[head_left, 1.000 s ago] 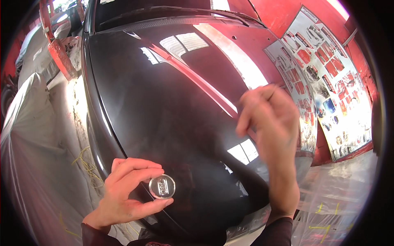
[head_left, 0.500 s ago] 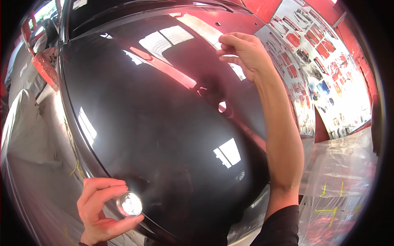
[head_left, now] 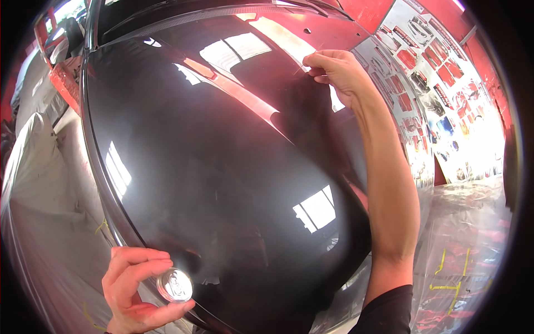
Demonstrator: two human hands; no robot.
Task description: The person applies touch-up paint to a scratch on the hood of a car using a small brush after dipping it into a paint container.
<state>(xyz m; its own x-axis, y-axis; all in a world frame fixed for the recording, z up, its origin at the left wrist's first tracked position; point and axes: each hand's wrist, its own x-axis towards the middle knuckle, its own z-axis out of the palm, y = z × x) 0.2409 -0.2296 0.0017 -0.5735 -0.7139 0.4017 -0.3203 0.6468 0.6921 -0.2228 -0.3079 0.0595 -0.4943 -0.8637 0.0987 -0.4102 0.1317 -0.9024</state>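
Low on the left, my left hand is closed round the edge of a small round silver badge. Its shiny face, with a raised pattern, is turned up. The badge is held above the front left edge of a glossy black car hood, apart from it as far as I can see. My right arm reaches far forward over the hood's right side. At its end my right hand is pinched, thumb against fingers. A very thin, pale line seems to come from the fingertips; what it is I cannot make out.
Windshield and wipers are at the far end. Grey covering sheets hang along the left. On the right stand a red wall, a picture poster and clear plastic sheeting with yellow tape. Window reflections lie on the hood.
My right hand has shifted slightly right and down in the picture, still pinched. My left hand has moved a little lower, and the badge's face shows more plainly. The view has shifted slightly.
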